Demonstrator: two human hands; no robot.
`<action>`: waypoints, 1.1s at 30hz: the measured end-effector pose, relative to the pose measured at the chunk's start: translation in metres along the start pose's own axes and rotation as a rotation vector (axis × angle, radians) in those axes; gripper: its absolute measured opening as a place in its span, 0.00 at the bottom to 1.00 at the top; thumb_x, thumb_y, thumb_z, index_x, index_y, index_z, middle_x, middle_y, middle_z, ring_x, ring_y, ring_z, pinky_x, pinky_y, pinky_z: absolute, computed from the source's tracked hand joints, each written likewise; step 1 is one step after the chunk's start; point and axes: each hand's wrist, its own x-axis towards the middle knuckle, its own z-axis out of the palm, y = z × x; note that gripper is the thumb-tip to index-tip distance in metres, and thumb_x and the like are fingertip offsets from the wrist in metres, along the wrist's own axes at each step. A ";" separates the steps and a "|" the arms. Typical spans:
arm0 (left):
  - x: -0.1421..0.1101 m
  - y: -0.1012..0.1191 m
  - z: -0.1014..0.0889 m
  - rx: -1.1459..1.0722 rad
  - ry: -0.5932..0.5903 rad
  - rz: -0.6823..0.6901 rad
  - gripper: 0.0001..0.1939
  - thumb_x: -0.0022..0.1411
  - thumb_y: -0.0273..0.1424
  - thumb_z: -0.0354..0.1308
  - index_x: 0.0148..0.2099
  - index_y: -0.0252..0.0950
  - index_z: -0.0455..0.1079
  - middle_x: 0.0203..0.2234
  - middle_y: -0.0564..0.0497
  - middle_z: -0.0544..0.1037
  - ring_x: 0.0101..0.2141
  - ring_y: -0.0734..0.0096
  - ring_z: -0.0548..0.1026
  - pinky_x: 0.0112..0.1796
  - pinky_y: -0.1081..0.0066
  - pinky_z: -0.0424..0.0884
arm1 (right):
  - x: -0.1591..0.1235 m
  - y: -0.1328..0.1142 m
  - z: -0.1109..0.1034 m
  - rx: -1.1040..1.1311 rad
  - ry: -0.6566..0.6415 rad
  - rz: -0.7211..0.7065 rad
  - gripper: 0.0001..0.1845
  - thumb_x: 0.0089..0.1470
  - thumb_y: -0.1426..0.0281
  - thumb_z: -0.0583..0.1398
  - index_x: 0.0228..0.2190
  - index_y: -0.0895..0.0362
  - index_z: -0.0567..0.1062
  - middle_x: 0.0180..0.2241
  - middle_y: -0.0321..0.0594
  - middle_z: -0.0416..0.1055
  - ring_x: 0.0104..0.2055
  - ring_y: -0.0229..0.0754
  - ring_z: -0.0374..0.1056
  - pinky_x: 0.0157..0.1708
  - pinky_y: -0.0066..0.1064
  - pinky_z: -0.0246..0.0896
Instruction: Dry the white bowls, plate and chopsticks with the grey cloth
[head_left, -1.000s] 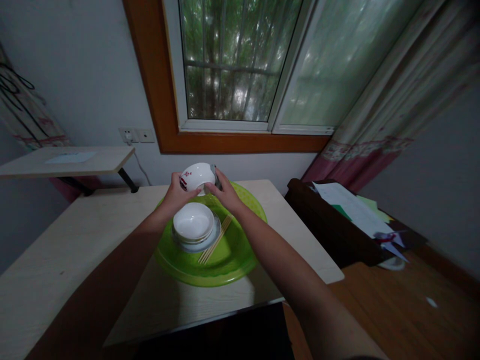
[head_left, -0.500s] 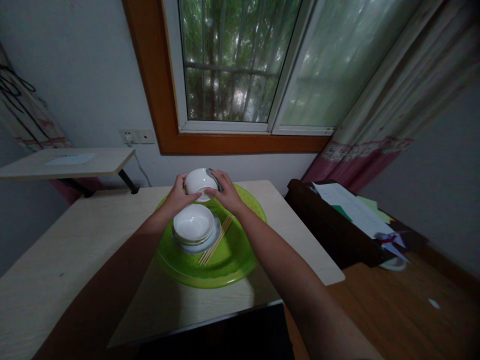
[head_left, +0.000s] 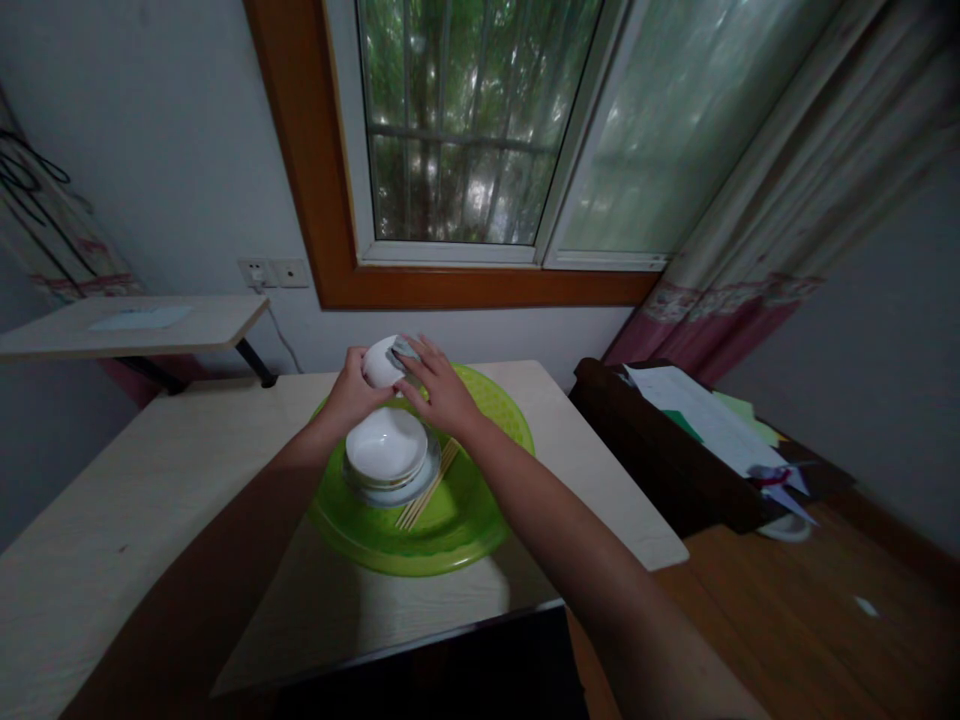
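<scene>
Above the far part of a round green plastic basin (head_left: 480,520), my left hand (head_left: 352,392) grips a white bowl (head_left: 380,366) by its side, tilted with its outside toward me. My right hand (head_left: 444,390) is closed on a small grey cloth (head_left: 406,350), pressed to the right side of that bowl. Below the hands, white bowls (head_left: 385,442) sit stacked on a pale plate (head_left: 430,470) inside the basin. Several wooden chopsticks (head_left: 426,490) lie slantwise to the right of the stack.
The basin stands on a light wood table (head_left: 187,500). A raised shelf (head_left: 202,325) is at the left, under wall sockets (head_left: 274,273). Papers (head_left: 712,415) lie on a dark piece of furniture at the right. A window (head_left: 465,150) is straight ahead.
The bowl has tilted and shifted slightly left in my left hand. My right hand has turned over its side with the cloth, its back now facing up. The stacked bowls and chopsticks stay put.
</scene>
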 end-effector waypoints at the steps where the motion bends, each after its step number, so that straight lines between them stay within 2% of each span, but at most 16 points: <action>1: 0.000 0.001 0.000 0.020 -0.014 0.009 0.34 0.43 0.33 0.71 0.49 0.39 0.57 0.40 0.49 0.73 0.40 0.65 0.75 0.39 0.67 0.72 | 0.001 -0.004 0.000 -0.013 -0.027 -0.030 0.24 0.67 0.62 0.54 0.62 0.50 0.68 0.70 0.42 0.55 0.75 0.48 0.40 0.71 0.53 0.44; 4: -0.001 0.005 -0.001 0.065 -0.044 0.052 0.32 0.43 0.29 0.69 0.49 0.39 0.57 0.39 0.50 0.73 0.39 0.65 0.74 0.40 0.65 0.72 | 0.004 -0.013 -0.001 -0.045 -0.080 -0.078 0.21 0.68 0.64 0.53 0.59 0.50 0.71 0.69 0.40 0.57 0.76 0.48 0.39 0.72 0.54 0.43; 7: -0.003 0.010 0.000 0.099 -0.024 0.082 0.31 0.44 0.30 0.69 0.49 0.39 0.58 0.40 0.49 0.73 0.40 0.63 0.75 0.42 0.63 0.72 | 0.005 -0.013 0.000 -0.035 -0.049 -0.035 0.22 0.69 0.64 0.51 0.60 0.52 0.70 0.70 0.42 0.55 0.75 0.47 0.41 0.72 0.51 0.44; 12: -0.005 0.012 0.000 0.176 0.000 0.108 0.32 0.45 0.33 0.70 0.50 0.39 0.59 0.42 0.46 0.74 0.43 0.59 0.75 0.43 0.62 0.71 | 0.003 0.008 0.007 0.067 0.093 0.210 0.27 0.70 0.60 0.49 0.65 0.52 0.64 0.68 0.45 0.60 0.72 0.46 0.52 0.71 0.47 0.49; 15: -0.005 0.009 -0.001 0.198 -0.002 0.113 0.33 0.46 0.33 0.70 0.51 0.39 0.59 0.43 0.46 0.73 0.43 0.59 0.75 0.43 0.62 0.71 | 0.000 0.022 0.012 0.118 0.151 0.343 0.28 0.70 0.56 0.48 0.63 0.54 0.68 0.63 0.48 0.67 0.67 0.47 0.61 0.68 0.46 0.54; 17: -0.005 0.008 -0.002 0.209 -0.010 0.117 0.32 0.46 0.33 0.70 0.51 0.38 0.59 0.44 0.46 0.73 0.43 0.59 0.74 0.43 0.62 0.71 | -0.002 0.027 0.013 0.139 0.165 0.379 0.28 0.69 0.55 0.48 0.60 0.55 0.71 0.60 0.50 0.70 0.64 0.48 0.64 0.67 0.46 0.56; 21: -0.004 0.008 0.000 0.196 -0.010 0.135 0.31 0.46 0.32 0.70 0.50 0.39 0.60 0.43 0.46 0.73 0.44 0.59 0.74 0.44 0.62 0.70 | -0.003 0.020 0.012 0.113 0.163 0.316 0.26 0.69 0.57 0.49 0.61 0.53 0.69 0.63 0.48 0.67 0.67 0.47 0.61 0.68 0.46 0.54; 26: -0.004 0.012 0.001 0.180 -0.037 0.141 0.29 0.46 0.30 0.68 0.49 0.39 0.60 0.42 0.47 0.73 0.44 0.59 0.74 0.45 0.61 0.70 | 0.002 -0.006 0.006 0.017 0.026 0.062 0.26 0.69 0.62 0.50 0.64 0.52 0.66 0.69 0.44 0.56 0.74 0.47 0.45 0.72 0.49 0.45; 28: -0.005 0.015 0.001 0.184 -0.038 0.128 0.29 0.46 0.29 0.68 0.50 0.38 0.60 0.42 0.47 0.73 0.43 0.60 0.74 0.44 0.61 0.70 | 0.003 -0.011 0.005 0.008 0.001 0.015 0.25 0.69 0.63 0.50 0.64 0.52 0.66 0.70 0.43 0.55 0.75 0.46 0.43 0.73 0.49 0.43; 30: -0.006 0.018 0.001 0.179 -0.027 0.111 0.29 0.47 0.30 0.68 0.50 0.38 0.60 0.42 0.46 0.73 0.42 0.60 0.74 0.43 0.61 0.71 | 0.004 -0.009 0.007 0.027 0.037 0.068 0.25 0.69 0.63 0.49 0.64 0.52 0.65 0.70 0.43 0.56 0.74 0.45 0.45 0.72 0.48 0.44; 33: -0.006 0.017 0.000 0.124 0.005 0.073 0.31 0.46 0.33 0.70 0.50 0.38 0.59 0.43 0.46 0.73 0.42 0.61 0.75 0.42 0.63 0.72 | 0.002 0.007 0.011 0.096 0.143 0.268 0.28 0.70 0.57 0.48 0.65 0.55 0.65 0.67 0.49 0.60 0.71 0.47 0.54 0.70 0.47 0.50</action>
